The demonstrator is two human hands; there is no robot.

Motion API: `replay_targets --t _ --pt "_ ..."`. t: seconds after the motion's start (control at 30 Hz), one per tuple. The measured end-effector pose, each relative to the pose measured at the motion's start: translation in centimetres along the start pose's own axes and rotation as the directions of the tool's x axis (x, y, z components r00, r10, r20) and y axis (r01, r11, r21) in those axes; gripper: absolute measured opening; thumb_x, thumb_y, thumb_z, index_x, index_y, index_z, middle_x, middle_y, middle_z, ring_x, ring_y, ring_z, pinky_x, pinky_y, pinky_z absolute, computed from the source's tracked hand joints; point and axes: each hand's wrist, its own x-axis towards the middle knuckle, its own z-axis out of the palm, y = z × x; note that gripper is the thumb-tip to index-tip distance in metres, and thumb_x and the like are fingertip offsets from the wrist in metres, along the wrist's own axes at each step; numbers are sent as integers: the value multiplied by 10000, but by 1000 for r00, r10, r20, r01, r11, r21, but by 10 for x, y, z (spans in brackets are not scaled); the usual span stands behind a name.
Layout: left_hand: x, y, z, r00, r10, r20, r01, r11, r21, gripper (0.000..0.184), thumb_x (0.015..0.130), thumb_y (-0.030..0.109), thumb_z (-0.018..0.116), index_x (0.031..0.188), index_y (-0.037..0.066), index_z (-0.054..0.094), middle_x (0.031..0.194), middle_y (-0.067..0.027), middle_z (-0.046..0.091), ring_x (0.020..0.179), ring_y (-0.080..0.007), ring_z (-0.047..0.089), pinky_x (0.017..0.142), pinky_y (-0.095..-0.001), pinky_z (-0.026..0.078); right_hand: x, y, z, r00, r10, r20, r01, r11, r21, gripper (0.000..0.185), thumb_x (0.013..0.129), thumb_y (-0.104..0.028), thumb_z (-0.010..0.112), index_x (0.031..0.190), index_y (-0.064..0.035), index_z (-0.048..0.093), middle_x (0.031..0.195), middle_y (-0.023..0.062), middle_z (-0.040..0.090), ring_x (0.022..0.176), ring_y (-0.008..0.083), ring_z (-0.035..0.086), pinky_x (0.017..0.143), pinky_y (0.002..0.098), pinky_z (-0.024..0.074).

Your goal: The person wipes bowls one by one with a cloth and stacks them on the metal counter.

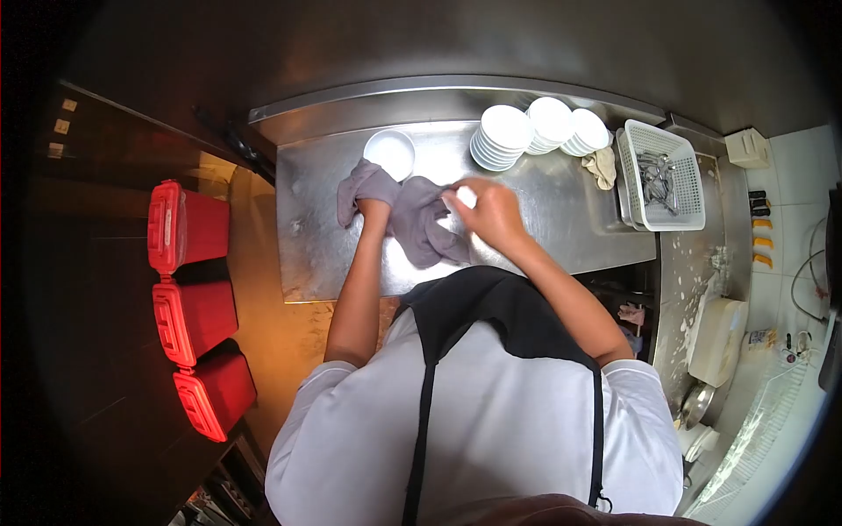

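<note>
A greyish-purple cloth point(423, 230) is draped over my left hand point(372, 209) and spreads to the right over the steel counter. The cloth covers my left fingers; only the wrist and a bit of the hand show. Just beyond it is a white bowl point(389, 151), touching or very near the cloth; whether my fingers grip the bowl cannot be seen. My right hand point(493, 215) is closed, thumb toward the fingers, at the cloth's right edge and seems to pinch it. A bright white patch shows between its thumb and fingers, too unclear to name.
Stacks of white bowls point(506, 130) stand along the back of the steel counter point(561, 232). Beside them are a crumpled beige cloth point(601, 168) and a white plastic basket point(688, 202) holding metal utensils. Several red lidded bins point(197, 320) line the floor at left.
</note>
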Motion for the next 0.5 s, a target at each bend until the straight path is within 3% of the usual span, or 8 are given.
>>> replay_targets --t 0.07,0.1,0.2,0.27,0.3,0.37,0.43,0.5 --pt "-13 46 -44 998 32 -59 -35 999 -37 263 888 267 599 970 38 697 1024 -215 714 969 -339 692 842 -425 524 20 33 -11 884 -346 -315 235 910 -342 282 790 -142 788 1035 -17 725 1103 188 710 1031 369 665 869 451 541" --pt "-13 46 -40 999 35 -31 -35 999 -25 257 895 258 594 967 31 691 1016 -209 712 965 -331 690 844 -413 521 30 43 -21 927 -244 -285 149 937 -315 306 832 -186 778 1085 -23 720 1222 163 692 1170 386 616 972 476 494" --pt "2 44 -28 997 71 43 -74 995 69 240 903 235 589 959 19 676 986 -198 702 948 -320 684 844 -390 514 59 79 -36 842 -474 -256 250 765 -594 200 826 -146 749 979 -18 735 1036 207 719 993 376 678 843 445 539" --pt "9 41 -20 987 124 105 -144 967 210 223 890 227 603 951 24 673 959 -196 691 931 -332 679 837 -394 513 66 90 -43 964 -255 -68 195 862 -467 148 856 -145 715 941 -26 740 931 210 717 890 377 691 779 451 539" --pt "9 39 -21 990 119 82 -129 982 136 214 886 220 604 946 26 671 964 -196 689 930 -337 678 841 -397 512 68 93 -45 988 -146 42 150 901 -407 132 871 -145 699 922 -30 742 878 212 716 838 377 697 746 454 539" --pt "5 36 -22 994 101 35 -101 995 -14 195 879 206 607 937 30 668 974 -197 684 928 -347 675 848 -403 510 70 96 -44 980 -197 -29 170 904 -393 126 890 -145 675 894 -36 739 809 211 699 762 383 688 705 471 531" --pt "4 56 -57 976 185 117 -201 970 141 165 867 180 613 920 31 659 985 -185 683 922 -351 671 828 -408 514 71 96 -45 976 -206 -74 165 912 -376 132 899 -145 662 873 -35 731 780 213 691 730 386 684 686 481 528" --pt "-6 64 -82 954 277 117 -293 945 144 149 858 166 629 916 31 650 981 -168 680 906 -345 668 805 -406 519 72 94 -46 981 -174 -89 133 928 -348 137 897 -144 661 857 -26 717 793 220 693 741 386 686 688 484 530"
